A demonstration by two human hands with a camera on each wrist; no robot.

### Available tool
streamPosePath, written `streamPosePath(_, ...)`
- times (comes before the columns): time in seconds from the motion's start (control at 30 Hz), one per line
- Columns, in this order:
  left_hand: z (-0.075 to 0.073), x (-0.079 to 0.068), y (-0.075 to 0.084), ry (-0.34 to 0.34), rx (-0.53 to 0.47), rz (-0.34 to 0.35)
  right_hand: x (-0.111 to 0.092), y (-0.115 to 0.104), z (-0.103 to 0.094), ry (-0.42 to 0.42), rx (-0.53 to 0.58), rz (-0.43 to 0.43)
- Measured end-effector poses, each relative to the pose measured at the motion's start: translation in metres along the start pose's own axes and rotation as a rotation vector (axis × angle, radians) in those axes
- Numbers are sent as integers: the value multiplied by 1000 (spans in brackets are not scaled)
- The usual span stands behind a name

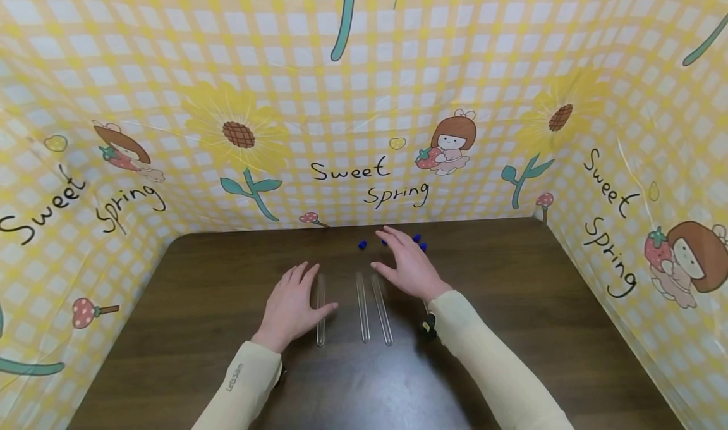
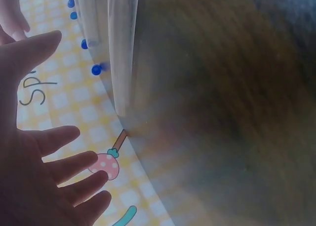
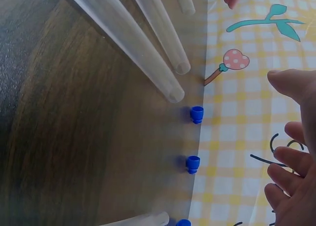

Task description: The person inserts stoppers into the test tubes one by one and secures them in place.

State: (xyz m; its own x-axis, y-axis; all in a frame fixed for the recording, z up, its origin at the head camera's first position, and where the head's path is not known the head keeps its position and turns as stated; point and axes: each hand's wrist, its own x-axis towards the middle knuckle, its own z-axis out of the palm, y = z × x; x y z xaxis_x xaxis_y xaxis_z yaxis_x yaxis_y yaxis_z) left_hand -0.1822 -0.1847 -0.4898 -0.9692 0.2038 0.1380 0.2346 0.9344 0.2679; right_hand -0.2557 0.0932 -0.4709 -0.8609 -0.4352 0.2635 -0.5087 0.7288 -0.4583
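Note:
Several clear glass test tubes lie lengthwise on the table. My left hand hovers with spread fingers over the leftmost test tube, covering part of it. Between my hands lie a middle test tube and a slightly slanted test tube. My right hand, fingers extended and holding nothing, is just above several small blue stoppers near the back edge. Partly hidden by the right arm in the head view, another test tube appears at the bottom of the right wrist view.
The dark wooden table meets a yellow checked cloth with printed flowers and words, which surrounds it at the back and both sides. A dark wrist strap shows at the right sleeve.

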Motion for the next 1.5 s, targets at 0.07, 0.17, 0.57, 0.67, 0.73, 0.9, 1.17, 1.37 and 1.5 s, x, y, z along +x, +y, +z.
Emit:
streamPosePath(0.07, 2, -2, 1, -4, -11, -4, 1, 1, 2, -8, -3, -4)
streamPosePath(0.17, 3, -4, 2, -11, -26, -11, 3, 1, 4, -19, -14, -9)
streamPosePath(0.57, 7, -7, 3, -22, -46, -39, 17, 2, 15, -30, -35, -40)
streamPosePath(0.67, 8, -8, 4, -19, -47, -44, 21, 1, 17, -42, -28, -46)
streamPosePath(0.73, 8, -8, 4, -19, -46, -47, 23, 0, 18, -49, -33, -49)
streamPosePath(0.9, 10, -9, 4, -20, -37, -54, 27, -2, 21, -81, -39, -42)
streamPosePath(1.17, 12, -9, 3, -24, -32, -71, 34, -4, 26, -137, -31, -26)
streamPosePath(1.37, 15, -10, 4, -16, -23, -69, 44, 0, 32, -160, -66, -26)
streamPosePath(1.5, 15, -9, 5, 0, -25, -64, 48, 6, 40, -165, -99, -38)
